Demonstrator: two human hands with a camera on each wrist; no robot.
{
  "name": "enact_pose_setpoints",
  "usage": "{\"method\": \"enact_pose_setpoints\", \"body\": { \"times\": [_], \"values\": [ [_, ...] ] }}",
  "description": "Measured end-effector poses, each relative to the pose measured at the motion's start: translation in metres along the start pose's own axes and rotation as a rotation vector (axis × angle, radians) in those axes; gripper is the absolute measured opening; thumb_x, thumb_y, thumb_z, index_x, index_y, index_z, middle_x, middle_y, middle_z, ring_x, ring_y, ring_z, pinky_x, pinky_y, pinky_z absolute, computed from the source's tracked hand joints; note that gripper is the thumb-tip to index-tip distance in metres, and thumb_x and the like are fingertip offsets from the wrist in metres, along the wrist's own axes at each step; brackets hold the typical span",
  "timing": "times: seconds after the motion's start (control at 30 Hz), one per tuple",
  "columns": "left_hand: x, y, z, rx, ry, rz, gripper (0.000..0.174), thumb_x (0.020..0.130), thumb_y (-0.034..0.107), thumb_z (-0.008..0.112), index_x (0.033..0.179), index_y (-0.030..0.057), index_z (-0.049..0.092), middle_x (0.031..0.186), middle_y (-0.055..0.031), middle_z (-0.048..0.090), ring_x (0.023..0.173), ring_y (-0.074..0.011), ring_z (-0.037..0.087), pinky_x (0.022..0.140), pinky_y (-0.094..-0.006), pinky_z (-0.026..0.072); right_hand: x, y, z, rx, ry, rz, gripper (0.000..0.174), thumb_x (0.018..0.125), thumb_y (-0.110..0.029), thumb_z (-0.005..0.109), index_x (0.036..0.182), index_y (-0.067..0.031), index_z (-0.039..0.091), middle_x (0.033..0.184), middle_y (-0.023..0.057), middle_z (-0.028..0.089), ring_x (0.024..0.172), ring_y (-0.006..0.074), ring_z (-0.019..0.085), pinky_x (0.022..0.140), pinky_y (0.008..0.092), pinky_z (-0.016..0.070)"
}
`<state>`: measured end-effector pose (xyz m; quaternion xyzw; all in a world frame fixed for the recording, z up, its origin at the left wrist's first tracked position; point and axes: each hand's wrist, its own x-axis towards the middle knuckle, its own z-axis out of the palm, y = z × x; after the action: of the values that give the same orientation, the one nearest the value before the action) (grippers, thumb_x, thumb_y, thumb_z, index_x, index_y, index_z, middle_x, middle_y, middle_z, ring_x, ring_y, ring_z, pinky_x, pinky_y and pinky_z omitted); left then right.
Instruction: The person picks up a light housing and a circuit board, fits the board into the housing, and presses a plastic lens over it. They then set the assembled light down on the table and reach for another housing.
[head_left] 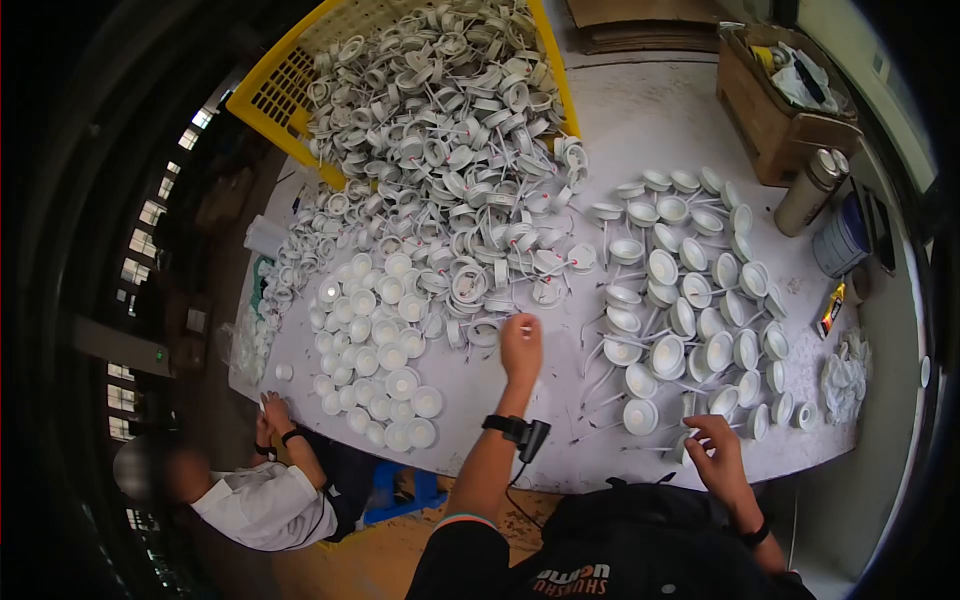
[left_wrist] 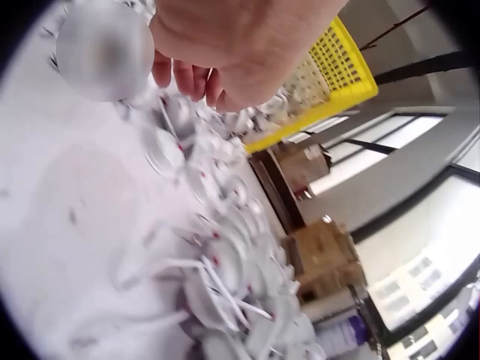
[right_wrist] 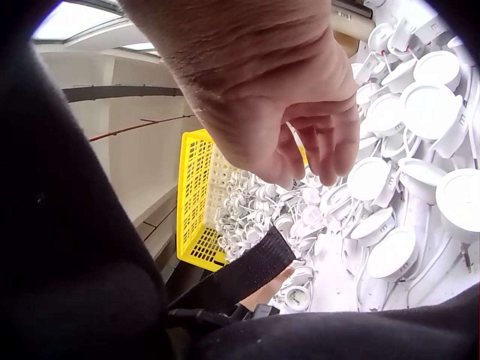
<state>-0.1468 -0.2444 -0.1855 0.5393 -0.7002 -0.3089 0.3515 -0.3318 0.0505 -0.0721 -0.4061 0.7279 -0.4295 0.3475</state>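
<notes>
My left hand (head_left: 521,350) reaches over the near edge of a heaped pile of small white downlights (head_left: 470,220). In the left wrist view a blurred white downlight (left_wrist: 105,49) sits right at the end of that hand, its round face toward the camera; the fingers (left_wrist: 191,79) are curled and the grip itself is hidden. At the near right edge of the table, my right hand (head_left: 722,465) has its fingers loosely bent with nothing between them. Beside it lie spread-out downlights (head_left: 666,355) with trailing leads; a few are behind the fingers in the right wrist view.
A yellow crate (head_left: 275,85) spills the pile across the table. Left of it, round white downlights (head_left: 385,350) lie face up. A cardboard box (head_left: 765,130), a metal flask (head_left: 808,190), a bucket (head_left: 840,238) and a crumpled bag (head_left: 846,380) line the right side. Another person (head_left: 270,500) sits at left.
</notes>
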Motion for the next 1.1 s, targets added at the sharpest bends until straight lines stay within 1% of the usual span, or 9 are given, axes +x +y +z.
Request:
{"method": "enact_pose_setpoints", "body": {
  "times": [0.1,0.27,0.37,0.47,0.6,0.67,0.9,1.03,1.1],
  "values": [
    [0.021,-0.054,-0.048,0.406,0.199,0.094,0.025,0.071,0.013,0.067,0.094,0.0076,0.057,0.096,-0.0102,0.056,0.091,-0.0307,0.052,0.08,-0.0409,0.0414,0.0,-0.002,0.005,-0.042,-0.004,-0.005,0.029,0.077,-0.001,0.06,0.105,-0.0031,0.058,0.1,0.0123,0.055,0.072,0.0183,0.059,0.059,0.0262,0.0469],
    [0.031,-0.066,-0.075,0.724,-0.145,0.043,0.026,0.07,0.015,0.066,0.093,0.0076,0.057,0.094,-0.0117,0.061,0.09,-0.0314,0.056,0.077,-0.0405,0.0435,-0.001,-0.017,0.019,-0.056,-0.028,-0.009,0.028,0.076,0.0,0.06,0.104,-0.0023,0.058,0.098,0.0129,0.055,0.073,0.0186,0.059,0.059,0.0266,0.047],
    [0.024,-0.067,-0.069,0.57,-0.312,-0.222,0.019,0.072,0.016,0.064,0.086,0.008,0.055,0.095,-0.0097,0.062,0.085,-0.0302,0.057,0.072,-0.0427,0.045,-0.002,-0.029,0.024,-0.076,-0.027,-0.024,0.027,0.077,0.0,0.06,0.104,-0.0024,0.058,0.096,0.0128,0.055,0.073,0.0187,0.058,0.059,0.0266,0.0468],
    [0.0,-0.031,-0.08,0.502,-0.257,-0.241,0.019,0.072,0.014,0.062,0.088,0.0081,0.053,0.09,-0.0105,0.062,0.079,-0.0296,0.059,0.067,-0.043,0.0459,-0.005,-0.034,0.024,-0.082,-0.031,-0.047,0.027,0.077,0.0,0.06,0.103,-0.0027,0.058,0.094,0.0124,0.056,0.073,0.019,0.058,0.059,0.0267,0.0465],
    [-0.02,-0.027,-0.091,0.46,-0.203,-0.224,0.021,0.073,0.013,0.058,0.092,0.007,0.051,0.093,-0.0125,0.059,0.085,-0.0303,0.058,0.071,-0.0421,0.0455,-0.01,-0.036,0.028,-0.064,-0.087,-0.095,0.027,0.077,-0.001,0.06,0.105,-0.0033,0.058,0.093,0.0116,0.056,0.073,0.0193,0.058,0.059,0.0271,0.0466],
    [-0.022,-0.05,-0.09,0.425,-0.198,0.001,0.028,0.075,0.013,0.056,0.101,0.0047,0.05,0.1,-0.0156,0.055,0.091,-0.0307,0.056,0.077,-0.0405,0.045,-0.012,-0.039,0.031,-0.06,-0.135,-0.135,0.027,0.078,-0.003,0.06,0.105,-0.0037,0.058,0.094,0.0115,0.056,0.073,0.0198,0.059,0.06,0.0277,0.0475],
    [-0.054,-0.039,-0.043,0.205,-0.247,-0.021,0.045,0.078,0.021,0.058,0.116,0.001,0.047,0.115,-0.0198,0.05,0.102,-0.0338,0.052,0.084,-0.0412,0.0434,-0.024,-0.034,0.03,-0.08,-0.162,-0.118,0.026,0.079,-0.005,0.06,0.105,-0.0042,0.059,0.092,0.0115,0.057,0.073,0.02,0.06,0.06,0.0285,0.0475],
    [-0.048,-0.038,-0.041,0.387,-0.389,-0.185,0.035,0.079,0.023,0.057,0.107,0.0029,0.051,0.101,-0.0184,0.058,0.093,-0.0345,0.057,0.076,-0.0427,0.0458,-0.029,-0.036,0.029,-0.048,-0.12,-0.15,0.026,0.079,-0.005,0.06,0.105,-0.0045,0.059,0.09,0.0111,0.057,0.071,0.0196,0.059,0.06,0.0289,0.0472],
    [-0.054,-0.023,-0.052,0.379,-0.301,-0.088,0.03,0.078,0.022,0.057,0.103,0.0049,0.052,0.092,-0.0167,0.061,0.086,-0.0346,0.059,0.074,-0.0429,0.0463,-0.031,-0.037,0.028,-0.03,-0.108,-0.15,0.025,0.079,-0.006,0.061,0.104,-0.0045,0.059,0.09,0.0108,0.058,0.068,0.019,0.058,0.06,0.029,0.0471]
  ]
}}
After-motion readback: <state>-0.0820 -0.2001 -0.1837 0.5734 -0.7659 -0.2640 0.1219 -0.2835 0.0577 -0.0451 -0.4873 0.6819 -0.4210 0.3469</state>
